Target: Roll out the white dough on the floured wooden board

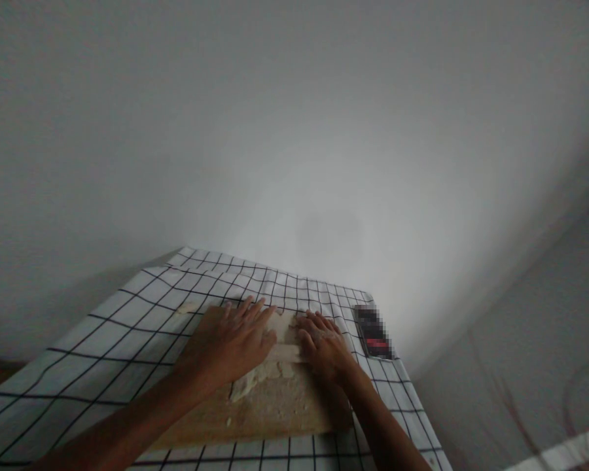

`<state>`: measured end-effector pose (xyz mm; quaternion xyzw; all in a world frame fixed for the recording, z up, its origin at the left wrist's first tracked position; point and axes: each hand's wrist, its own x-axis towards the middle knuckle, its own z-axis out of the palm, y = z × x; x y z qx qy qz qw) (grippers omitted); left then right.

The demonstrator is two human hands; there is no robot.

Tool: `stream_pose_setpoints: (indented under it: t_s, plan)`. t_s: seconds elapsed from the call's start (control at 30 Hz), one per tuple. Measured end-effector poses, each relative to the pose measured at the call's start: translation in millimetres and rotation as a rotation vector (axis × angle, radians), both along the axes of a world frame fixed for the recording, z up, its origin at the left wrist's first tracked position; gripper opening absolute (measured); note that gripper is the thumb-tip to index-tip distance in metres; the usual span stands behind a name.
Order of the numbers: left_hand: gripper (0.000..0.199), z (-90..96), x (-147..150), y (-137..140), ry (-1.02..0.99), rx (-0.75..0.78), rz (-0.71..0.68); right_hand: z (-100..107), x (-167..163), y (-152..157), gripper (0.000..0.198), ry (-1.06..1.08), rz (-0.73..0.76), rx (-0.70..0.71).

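A wooden board (275, 415) lies on the table with a flattened, uneven sheet of pale dough (255, 381) on it. Across the dough runs a pale bar (287, 354) that looks like a rolling pin; its ends are hidden beneath my hands. My left hand (248, 337) rests palm down over the left end, fingers stretched forward and spread. Over the right end lies my right hand (324, 340), palm down, with its fingers extended and lightly bent. Neither hand is wrapped around the bar. More dough (283, 327) shows between the fingertips on the far side.
A white cloth with black grid lines (142, 337) covers the table. To the right of the board lies a dark, pixelated flat object (373, 332). A small pale piece (187, 307) sits left of the board. Behind the table rises a plain wall (285, 163).
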<state>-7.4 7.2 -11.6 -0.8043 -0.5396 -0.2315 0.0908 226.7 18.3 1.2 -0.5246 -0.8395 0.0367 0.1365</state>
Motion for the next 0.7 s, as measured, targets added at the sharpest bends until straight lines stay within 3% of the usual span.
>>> stream_pose_setpoints:
  t_s: [0.27,0.53,0.7]
  plan:
    - [0.048,-2.9,2,-20,-0.039,0.038,-0.035,-9,-2,-33,0.045,0.017,-0.021,0.162]
    - [0.049,-15.4,0,-47,-0.091,-0.025,-0.065,-18,-6,-79,0.048,0.002,-0.072,0.137]
    - [0.049,-4.4,0,-46,-0.116,-0.14,-0.052,-16,-7,-70,0.05,-0.004,-0.094,0.09]
